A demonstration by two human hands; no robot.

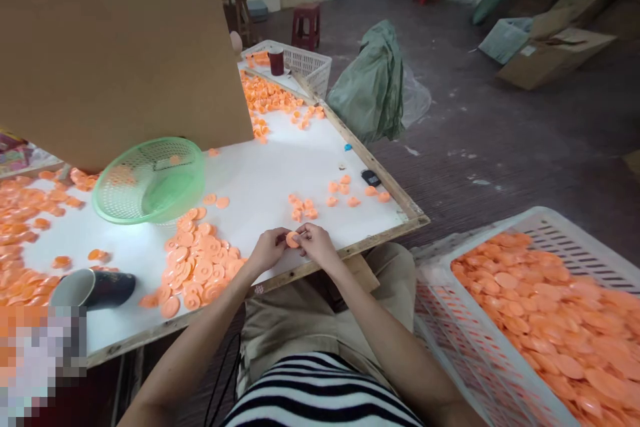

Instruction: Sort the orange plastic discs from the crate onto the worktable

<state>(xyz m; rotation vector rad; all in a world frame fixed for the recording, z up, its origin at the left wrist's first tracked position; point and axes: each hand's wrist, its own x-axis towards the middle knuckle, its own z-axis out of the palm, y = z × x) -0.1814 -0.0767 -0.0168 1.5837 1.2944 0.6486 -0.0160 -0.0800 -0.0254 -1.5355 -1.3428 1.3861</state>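
Note:
Between my two hands, above the front edge of the white table, is a small round orange plastic disc (pixel 293 239). My left hand (pixel 271 247) pinches its left side, and my right hand (pixel 314 243) has its fingers closed on the right side. Just beyond my hands lies a small cluster of orange cup-shaped pieces (pixel 301 207). A pile of flat orange discs (pixel 200 263) rests on the table to the left of my left hand. More small orange pieces (pixel 344 185) are scattered to the right.
A green plastic basket (pixel 150 180) stands at the left before a tall cardboard sheet (pixel 125 47). A dark mug (pixel 107 288) lies on its side. Wooden strips (pixel 375 237) edge the table. At my right, a white crate (pixel 543 217) holds many orange discs.

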